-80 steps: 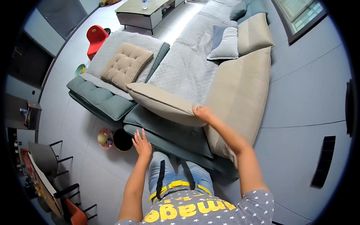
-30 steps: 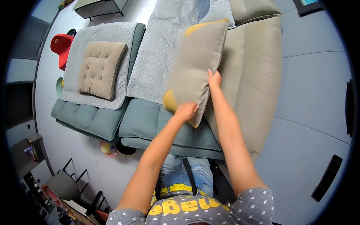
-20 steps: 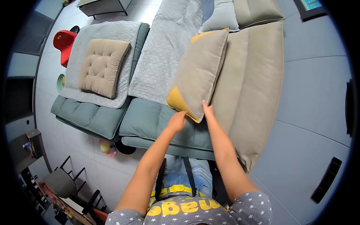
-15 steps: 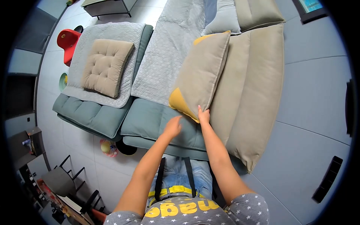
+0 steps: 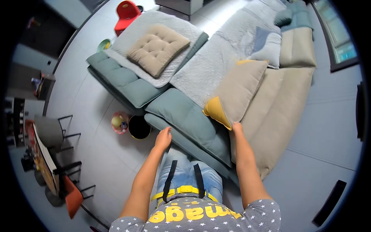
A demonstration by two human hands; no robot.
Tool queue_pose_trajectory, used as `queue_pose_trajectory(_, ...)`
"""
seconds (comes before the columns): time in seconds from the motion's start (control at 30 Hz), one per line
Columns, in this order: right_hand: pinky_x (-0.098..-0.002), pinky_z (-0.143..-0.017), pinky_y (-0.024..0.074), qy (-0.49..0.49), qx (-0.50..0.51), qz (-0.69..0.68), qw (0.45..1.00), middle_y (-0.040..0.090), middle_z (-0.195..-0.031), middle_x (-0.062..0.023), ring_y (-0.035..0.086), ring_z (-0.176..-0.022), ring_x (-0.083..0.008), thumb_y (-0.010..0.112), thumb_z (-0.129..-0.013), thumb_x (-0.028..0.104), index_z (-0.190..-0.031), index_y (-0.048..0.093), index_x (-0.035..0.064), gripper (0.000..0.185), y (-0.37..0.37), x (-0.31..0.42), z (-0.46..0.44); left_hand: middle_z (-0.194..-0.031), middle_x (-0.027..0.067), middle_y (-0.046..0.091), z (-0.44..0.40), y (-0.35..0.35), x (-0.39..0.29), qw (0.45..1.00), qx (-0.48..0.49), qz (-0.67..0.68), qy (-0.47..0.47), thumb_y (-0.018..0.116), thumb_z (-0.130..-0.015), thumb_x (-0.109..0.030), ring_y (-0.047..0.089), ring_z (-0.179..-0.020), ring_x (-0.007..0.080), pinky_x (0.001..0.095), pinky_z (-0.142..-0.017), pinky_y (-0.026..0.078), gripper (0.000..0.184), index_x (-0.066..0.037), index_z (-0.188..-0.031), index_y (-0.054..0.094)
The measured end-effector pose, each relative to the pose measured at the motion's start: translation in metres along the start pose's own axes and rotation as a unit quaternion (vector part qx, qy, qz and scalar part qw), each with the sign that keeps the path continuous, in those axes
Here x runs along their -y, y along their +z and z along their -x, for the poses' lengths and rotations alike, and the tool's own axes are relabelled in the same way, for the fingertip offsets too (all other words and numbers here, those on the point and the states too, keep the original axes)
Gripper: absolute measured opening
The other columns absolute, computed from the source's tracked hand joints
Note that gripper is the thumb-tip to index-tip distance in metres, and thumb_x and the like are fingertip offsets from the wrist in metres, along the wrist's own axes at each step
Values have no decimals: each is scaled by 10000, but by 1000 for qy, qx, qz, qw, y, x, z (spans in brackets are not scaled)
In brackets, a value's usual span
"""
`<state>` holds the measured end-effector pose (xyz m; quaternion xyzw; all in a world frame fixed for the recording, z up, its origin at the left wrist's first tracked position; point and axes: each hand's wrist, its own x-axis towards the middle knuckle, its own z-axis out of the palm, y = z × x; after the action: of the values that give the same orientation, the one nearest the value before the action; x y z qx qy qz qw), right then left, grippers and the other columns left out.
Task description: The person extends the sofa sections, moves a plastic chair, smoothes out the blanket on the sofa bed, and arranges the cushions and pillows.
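The beige pillow (image 5: pixel 243 83) lies on the sofa, over the quilt (image 5: pixel 228 46), with its right side close along the tan backrest (image 5: pixel 288 108). The two hands are well apart. The right hand (image 5: pixel 237 127) touches the lower corner of the pillow, and from there the pillow stretches toward 12 o'clock. Its fingers are partly hidden, so I cannot tell whether they pinch the cloth or only press it. The left hand (image 5: pixel 164 137), at 9 o'clock from the right one, holds nothing and has its fingers loosely bent near the edge of the green sofa end (image 5: pixel 189 120); I cannot tell if it touches. At 10 o'clock from it, on the floor, stands the black bin (image 5: pixel 139 127).

The step in hand seems to be the handling of the pillow by this corner. To do it well, I judge, the right hand should move the corner gently, because one soft corner folds more easily than the whole pillow turns. For a bigger turn, the left hand could support the yellow patch (image 5: pixel 217 111), at 10 o'clock from the right hand. A hard pull may wrinkle the quilt underneath.
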<state>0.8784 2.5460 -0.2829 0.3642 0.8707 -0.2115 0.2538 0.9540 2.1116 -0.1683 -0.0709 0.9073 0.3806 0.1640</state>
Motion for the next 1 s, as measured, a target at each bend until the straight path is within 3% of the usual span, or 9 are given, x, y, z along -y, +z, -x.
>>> queue_pose_trajectory(0.2,-447,-866,436,61,0,-130,990,533,-1099,-327,544,-1040,-398,464,-837,297,-1123,419,-135,520,81,23,57,-1042,112,617,85,-21,56,988,-113,69,-75,529,-810,-85,560,-1008,291,374,-869,443,232,-60,-1038,561)
queue_pose_trajectory(0.23,-443,-807,472,10,25,-109,994,568,-1038,-316,596,-958,-385,474,-824,276,-1115,428,-123,496,101,19,69,-1042,112,617,96,-28,62,986,-127,76,-82,529,-810,-85,560,-1008,291,374,-869,443,232,-60,-1038,561)
queue_pose_trajectory(0.27,-412,-610,509,-63,141,-58,986,614,-848,-251,643,-702,-317,498,-810,212,-1108,452,-78,418,100,30,108,-1019,116,622,106,-38,68,979,-149,104,-89,536,-807,-79,571,-985,285,366,-852,451,214,-53,-1017,568)
queue_pose_trajectory(0.3,-396,-425,480,-93,124,-110,982,601,-665,-191,609,-514,-272,472,-803,146,-1146,442,-38,390,121,36,144,-995,120,627,114,-49,76,972,-170,130,-93,543,-805,-73,583,-963,278,359,-835,459,196,-46,-996,575)
queue_pose_trajectory(0.5,-332,-509,498,-278,236,22,931,638,-777,-130,623,-607,-220,503,-807,115,-1079,555,17,294,263,36,199,-861,104,653,187,-121,181,930,-295,169,-143,582,-834,-135,619,-828,214,313,-754,473,127,-21,-871,625)
queue_pose_trajectory(0.57,-330,-497,494,-140,311,-50,939,646,-816,-137,625,-609,-219,487,-811,113,-1031,566,35,247,249,98,255,-826,113,634,212,-138,241,907,-336,204,-150,609,-816,-139,599,-775,229,325,-713,464,131,-9,-829,614)
queue_pose_trajectory(0.63,-332,-481,492,-215,264,68,938,643,-813,-126,626,-608,-217,459,-825,115,-978,567,52,198,282,133,257,-752,93,644,244,-185,282,872,-318,271,-256,577,-855,-172,602,-706,192,310,-671,467,178,-3,-808,610)
queue_pose_trajectory(0.8,-313,-456,475,-273,183,-22,944,608,-695,-105,591,-546,-180,452,-870,121,-895,584,26,164,341,275,350,-717,77,645,288,-300,388,877,-322,259,-245,524,-897,-208,580,-630,132,271,-614,463,254,1,-769,591)
queue_pose_trajectory(1.0,-254,-422,403,-372,340,-196,841,494,-585,-19,471,-464,-107,489,-913,119,-987,582,8,163,342,447,544,-568,50,545,252,-451,434,867,-305,288,-270,544,-877,-216,486,-518,135,298,-505,409,298,-9,-665,508)
